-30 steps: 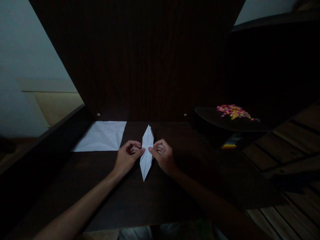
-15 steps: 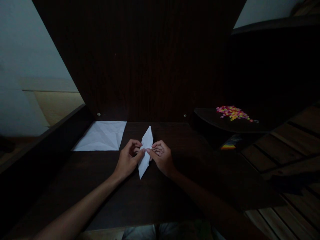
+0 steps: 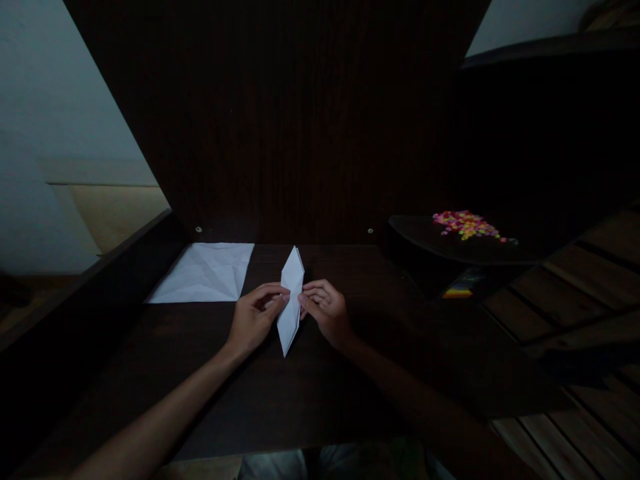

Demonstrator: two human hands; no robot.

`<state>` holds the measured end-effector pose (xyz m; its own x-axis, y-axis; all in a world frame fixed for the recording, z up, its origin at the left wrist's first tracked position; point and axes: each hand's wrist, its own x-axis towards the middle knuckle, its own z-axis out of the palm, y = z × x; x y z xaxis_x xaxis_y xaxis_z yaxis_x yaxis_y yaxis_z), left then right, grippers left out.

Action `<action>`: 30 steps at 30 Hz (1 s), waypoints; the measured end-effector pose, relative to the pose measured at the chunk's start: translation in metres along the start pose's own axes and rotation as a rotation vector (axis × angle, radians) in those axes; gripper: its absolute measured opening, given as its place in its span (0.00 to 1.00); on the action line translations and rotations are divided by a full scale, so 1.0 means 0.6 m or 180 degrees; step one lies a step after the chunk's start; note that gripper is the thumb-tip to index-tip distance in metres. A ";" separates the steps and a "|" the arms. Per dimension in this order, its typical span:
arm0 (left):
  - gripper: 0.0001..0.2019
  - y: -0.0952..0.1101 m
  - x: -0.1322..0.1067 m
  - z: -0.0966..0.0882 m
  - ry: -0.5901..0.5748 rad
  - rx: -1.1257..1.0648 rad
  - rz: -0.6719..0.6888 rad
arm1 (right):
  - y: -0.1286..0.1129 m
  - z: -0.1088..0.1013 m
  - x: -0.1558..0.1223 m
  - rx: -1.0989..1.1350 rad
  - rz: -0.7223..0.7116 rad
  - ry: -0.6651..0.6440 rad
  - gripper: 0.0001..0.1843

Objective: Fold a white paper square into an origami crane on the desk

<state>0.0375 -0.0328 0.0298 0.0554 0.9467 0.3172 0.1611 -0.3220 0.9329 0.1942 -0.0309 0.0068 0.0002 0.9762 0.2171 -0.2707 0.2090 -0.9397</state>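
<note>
A long, pointed piece of folded white paper [image 3: 293, 273] is held over the dark wooden tabletop [image 3: 225, 400], its tips facing away from me and toward me. My left hand [image 3: 254, 315] pinches its left edge near the middle, thumb on top. On the opposite edge, my right hand [image 3: 326, 312] grips it between thumb and fingers. Layers show along the paper's right side. Fingertips under the paper are partly hidden. To the left, a creased white sheet [image 3: 205, 272] lies flat on the table.
A dark upright panel [image 3: 300, 133] closes off the back, and a low side board [image 3: 90, 273] runs along the left. At right, a rounded shelf [image 3: 415, 233] carries a pile of small colourful pieces [image 3: 470, 225]. A rainbow-striped item [image 3: 457, 292] sits below it.
The folded paper has turned slightly, its far tip shifting left and its near tip right. My right thumb has moved from the paper's middle to its right edge. Both hands still hold it.
</note>
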 end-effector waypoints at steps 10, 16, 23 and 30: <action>0.13 0.000 -0.001 -0.001 -0.0050 0.0171 -0.0063 | 0.013 -0.016 0.016 0.0500 0.0622 -0.0376 0.16; 0.13 0.001 -0.003 0.002 -0.0076 -0.0289 -0.0153 | 0.014 -0.015 0.012 0.0470 0.0631 -0.0503 0.17; 0.12 0.001 -0.003 0.001 -0.0291 -0.0186 -0.0277 | 0.016 -0.014 0.010 0.0350 0.0662 -0.0503 0.19; 0.12 0.004 -0.004 -0.003 -0.0438 0.0068 -0.0076 | 0.005 -0.011 0.008 0.0220 0.0671 -0.0460 0.20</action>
<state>0.0360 -0.0362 0.0317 0.1857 0.9456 0.2673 0.1850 -0.3008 0.9356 0.1998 -0.0251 0.0034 -0.1992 0.9782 0.0586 -0.3153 -0.0074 -0.9490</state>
